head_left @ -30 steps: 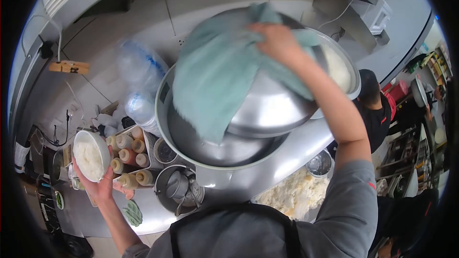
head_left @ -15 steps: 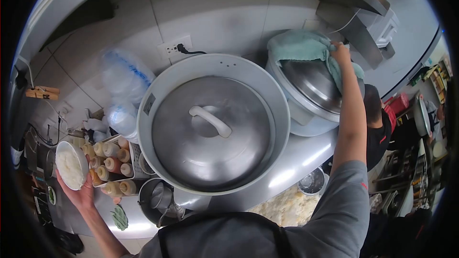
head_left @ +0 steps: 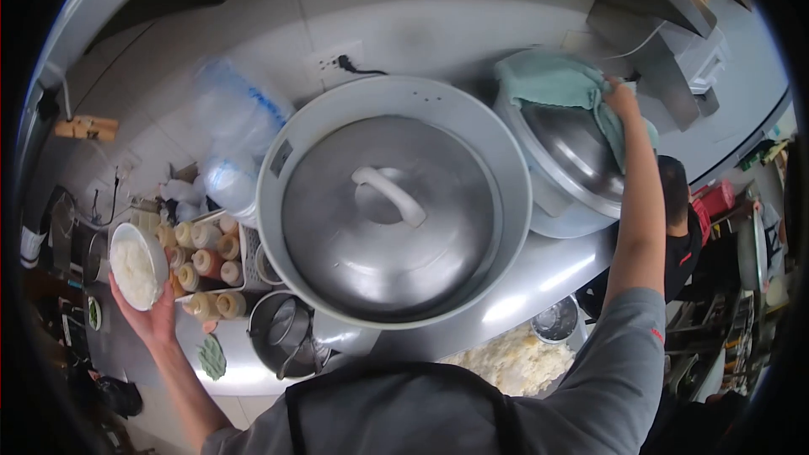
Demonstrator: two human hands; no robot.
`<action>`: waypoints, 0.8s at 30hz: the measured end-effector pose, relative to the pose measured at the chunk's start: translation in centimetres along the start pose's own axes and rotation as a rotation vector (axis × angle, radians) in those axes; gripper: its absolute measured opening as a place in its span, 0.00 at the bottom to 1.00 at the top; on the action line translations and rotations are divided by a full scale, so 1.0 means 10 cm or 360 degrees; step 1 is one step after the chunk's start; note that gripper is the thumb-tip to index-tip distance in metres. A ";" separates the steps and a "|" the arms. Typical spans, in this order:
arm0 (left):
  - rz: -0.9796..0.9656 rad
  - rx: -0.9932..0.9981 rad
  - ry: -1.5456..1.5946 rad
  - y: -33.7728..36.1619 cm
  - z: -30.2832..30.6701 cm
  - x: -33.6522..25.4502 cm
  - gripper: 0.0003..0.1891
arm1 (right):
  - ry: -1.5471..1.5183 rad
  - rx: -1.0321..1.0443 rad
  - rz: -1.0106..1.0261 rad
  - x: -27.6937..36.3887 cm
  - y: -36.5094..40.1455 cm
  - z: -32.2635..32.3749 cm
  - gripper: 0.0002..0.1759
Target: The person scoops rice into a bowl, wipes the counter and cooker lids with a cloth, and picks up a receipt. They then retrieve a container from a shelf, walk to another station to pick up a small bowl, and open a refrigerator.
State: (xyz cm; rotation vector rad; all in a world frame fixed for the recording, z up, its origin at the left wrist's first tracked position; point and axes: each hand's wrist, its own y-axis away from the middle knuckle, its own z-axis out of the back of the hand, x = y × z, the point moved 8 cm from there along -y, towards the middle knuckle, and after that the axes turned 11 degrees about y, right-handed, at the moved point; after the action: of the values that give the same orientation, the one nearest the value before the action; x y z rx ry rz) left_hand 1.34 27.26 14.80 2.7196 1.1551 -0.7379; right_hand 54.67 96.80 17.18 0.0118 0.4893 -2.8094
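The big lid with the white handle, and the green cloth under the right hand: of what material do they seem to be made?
The big lid looks like brushed metal, probably steel or aluminum: gray, with soft streaky reflections. Its handle is pale and smooth, perhaps plastic or coated metal. The green cloth seems to be soft, matte fabric, since it folds and drapes loosely.

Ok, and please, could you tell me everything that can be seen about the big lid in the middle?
The big lid is round, gently domed and silver-grey, apparently of metal, with soft shine and light reflections. On its raised centre is one pale, arched bar handle. It lies handle side up, within the walls of a wide, light grey container, and hides what is below. Neither the left hand nor the right hand touches it.
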 end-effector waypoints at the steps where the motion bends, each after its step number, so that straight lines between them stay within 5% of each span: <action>1: -0.0008 -0.0030 -0.0039 0.03 -0.01 0.01 0.28 | 0.0398 -0.0352 -0.0074 0.17 0.20 0.31 0.29; 2: -0.0029 -0.0053 -0.0055 0.06 -0.01 -0.02 0.28 | 0.0791 -0.0713 -0.0148 0.49 0.41 0.68 0.27; 4: 0.0003 0.0046 -0.0012 0.08 -0.04 -0.03 0.28 | 0.0628 -0.0903 0.0084 1.22 0.51 1.03 0.22; 5: 0.0022 0.0104 0.0004 0.09 -0.03 -0.06 0.28 | 0.0134 -0.1060 0.0504 1.63 0.63 0.98 0.19; 6: 0.0022 0.0091 0.0001 0.11 -0.01 -0.07 0.28 | -0.0673 -0.0551 0.0787 2.15 0.92 0.85 0.17; 7: 0.0025 0.0090 0.0093 0.11 -0.02 -0.08 0.29 | -0.1032 0.0229 0.0725 2.67 1.22 0.52 0.17; 8: 0.0027 0.0094 0.0187 0.11 -0.03 -0.09 0.31 | -0.0792 0.0660 0.0810 3.11 1.60 0.19 0.19; 9: 0.0030 0.0097 0.0186 0.14 -0.01 -0.11 0.31 | -0.1056 0.0915 0.1218 3.52 1.99 0.01 0.22; 12: 0.0051 0.0146 0.0190 0.22 0.04 -0.19 0.31 | -0.1293 0.1654 0.0789 3.90 2.62 -0.18 0.26; 21: -0.0121 0.0097 0.0159 0.35 0.31 -0.55 0.30 | -0.0977 0.0263 0.1095 3.70 2.31 1.31 0.24; 22: -0.0182 -0.0048 0.0196 0.38 0.36 -0.59 0.31 | -0.0899 0.0419 0.0938 3.60 2.23 1.47 0.24; 23: -0.0225 -0.0065 0.0193 0.39 0.36 -0.63 0.31 | -0.0723 -0.0200 0.1137 3.51 2.10 1.62 0.24; 24: -0.0235 -0.0067 0.0150 0.39 0.37 -0.63 0.31 | -0.0789 0.0155 0.0922 3.37 1.95 1.71 0.23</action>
State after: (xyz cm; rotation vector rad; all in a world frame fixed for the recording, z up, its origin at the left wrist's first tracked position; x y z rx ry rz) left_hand -1.13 19.35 14.13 2.6833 1.3875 -0.6002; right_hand 28.63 64.17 24.97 -0.4377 0.1856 -2.1561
